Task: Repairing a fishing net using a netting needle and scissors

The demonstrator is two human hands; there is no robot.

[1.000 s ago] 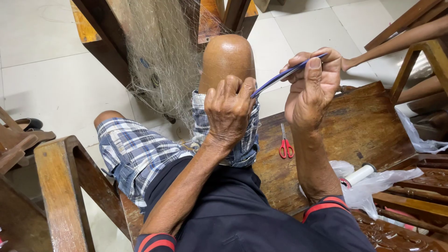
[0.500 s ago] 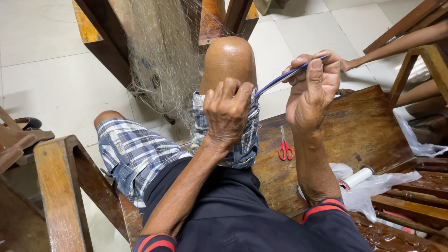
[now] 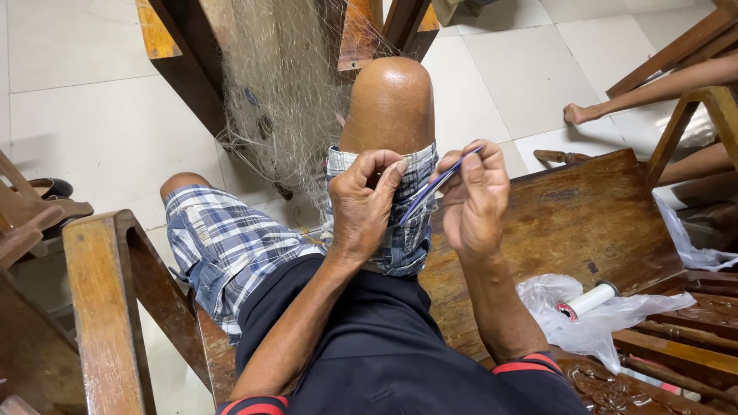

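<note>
I wear a dark navy top, its cuffs ringed with red bands at five and seven o'clock. My shorts are blue-and-white plaid, hemmed just above the knee. My left hand (image 3: pixel 367 201) and right hand (image 3: pixel 475 201) are bare, no rings or watch.

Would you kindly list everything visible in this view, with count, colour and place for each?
fishing net: one, pale beige, hanging from the dark wooden frame at top, draped beside the raised knee
netting needle: one, blue, flat, between the two hands
wooden bench: one, brown, under and right of the person
thread spool: one, white, on a clear plastic bag at lower right of the bench
plastic bag: one, clear, crumpled, on the bench
another person's foot: one, on the tiled floor at upper right
checked shorts: blue and white, on the person's legs
left hand: fingers curled, by the needle's lower end
right hand: pinching the needle
</note>
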